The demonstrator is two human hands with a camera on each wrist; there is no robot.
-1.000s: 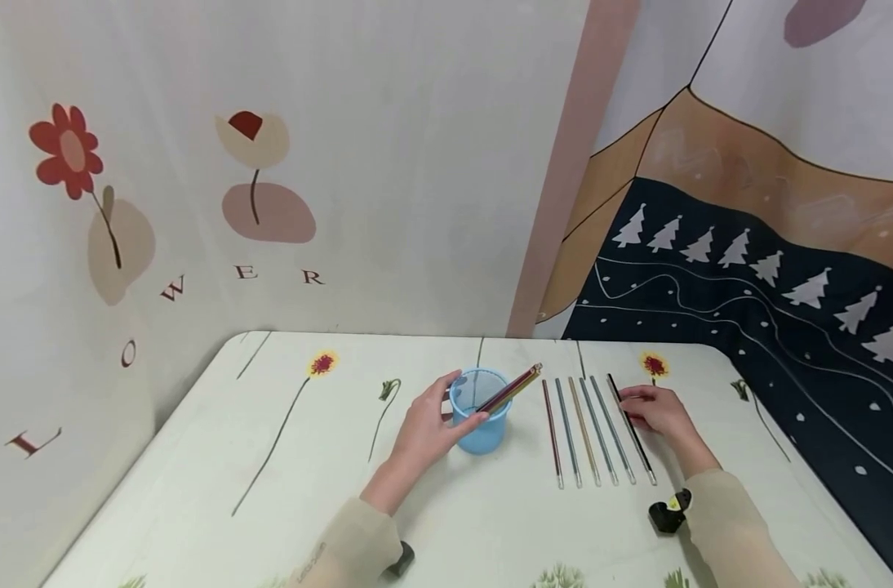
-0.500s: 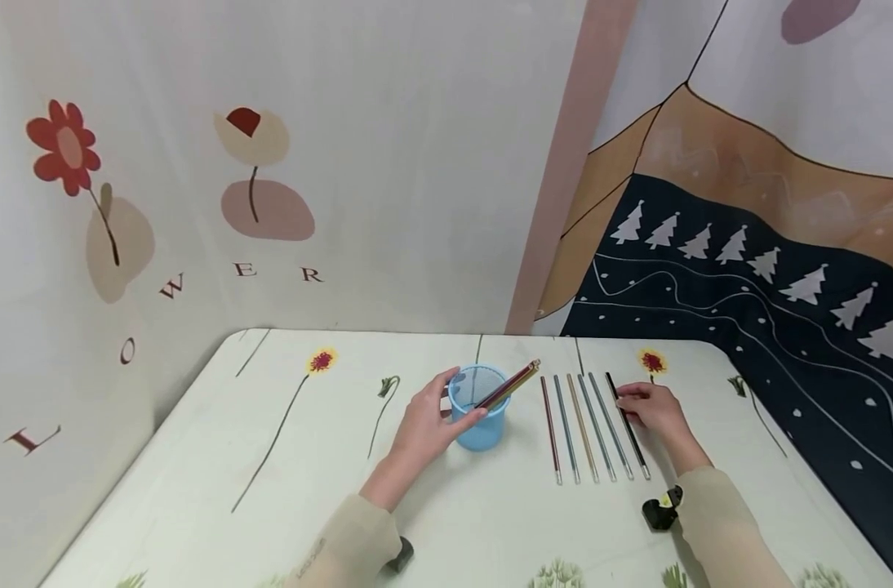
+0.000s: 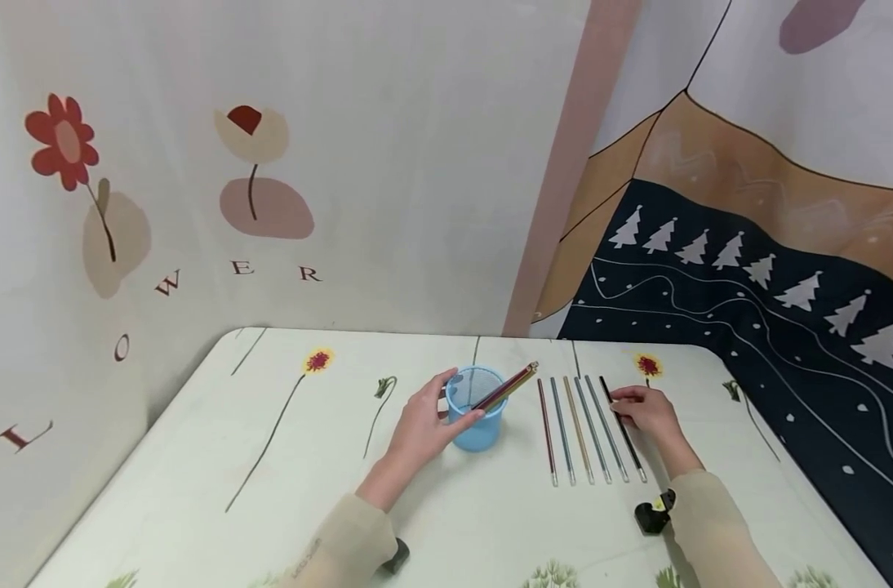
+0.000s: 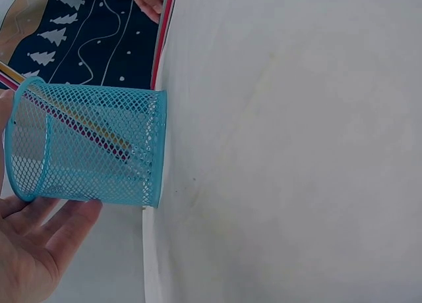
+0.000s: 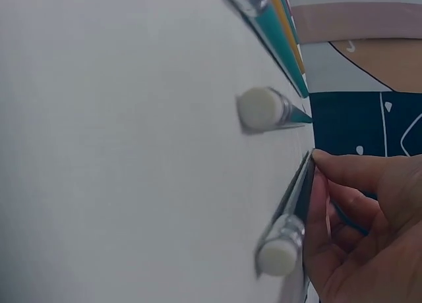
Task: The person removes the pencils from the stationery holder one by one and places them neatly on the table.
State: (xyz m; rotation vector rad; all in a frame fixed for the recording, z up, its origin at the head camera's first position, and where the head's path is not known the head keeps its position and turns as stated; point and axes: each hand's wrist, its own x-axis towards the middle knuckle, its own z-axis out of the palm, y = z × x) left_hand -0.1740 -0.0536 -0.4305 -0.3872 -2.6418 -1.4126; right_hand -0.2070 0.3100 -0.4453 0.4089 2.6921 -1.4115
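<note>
My left hand [image 3: 424,425] holds a light-blue mesh pencil cup [image 3: 474,433] from its left side, thumb across the near rim and fingers around the far side. Several pencils [image 3: 511,385] lean out of the cup to the right; their lower ends show through the mesh [image 4: 99,145]. To the right of the cup, my right hand [image 3: 654,416] pinches a black pencil [image 3: 630,447] near its far end, between thumb and fingers. That pencil lies at the right end of a row, its white eraser [image 5: 277,257] toward me.
Several more pencils lie side by side between cup and right hand: a dark red one [image 3: 546,433], a yellowish one [image 3: 578,429] and blue-grey ones among them. They rest on a white flower-print tablecloth [image 3: 490,523]. A printed curtain [image 3: 417,163] hangs behind the table's far edge.
The black pencil has shifted slightly left, a little closer to the row, with my right hand on it. My left hand keeps its hold on the cup.
</note>
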